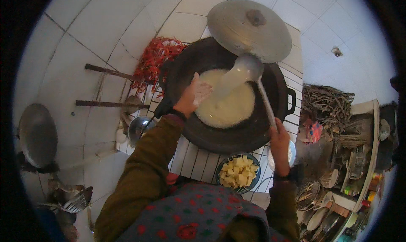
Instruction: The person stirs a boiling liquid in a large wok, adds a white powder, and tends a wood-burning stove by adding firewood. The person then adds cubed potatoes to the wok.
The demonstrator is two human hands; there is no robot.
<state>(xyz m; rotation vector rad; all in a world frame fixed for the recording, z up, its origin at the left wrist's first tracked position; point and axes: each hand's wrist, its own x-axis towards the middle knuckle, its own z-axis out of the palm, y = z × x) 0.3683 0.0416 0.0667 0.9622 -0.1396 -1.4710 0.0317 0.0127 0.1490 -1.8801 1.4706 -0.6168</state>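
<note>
My right hand (279, 143) is closed on the handle of a metal ladle (249, 67), whose bowl is tipped over a large black wok (222, 142). Pale yellow liquid (225, 112) streams from the ladle into the liquid lying in the wok. My left hand (197, 94) hangs over the wok's left side, palm showing and fingers apart, holding nothing; its palm looks whitish. A patterned bowl of pale yellow cubes (239, 172) stands on the tiled counter in front of me. Beside my right wrist is a light bowl (291, 154) with whitish contents, partly hidden.
A large metal lid (234, 29) leans at the wok's far edge. Dried red chillies (155, 58) lie at its left, near a metal bowl (139, 128). Firewood sticks (326, 105) and shelves of dishes (364, 178) are at right; a slotted spatula (77, 200) hangs lower left.
</note>
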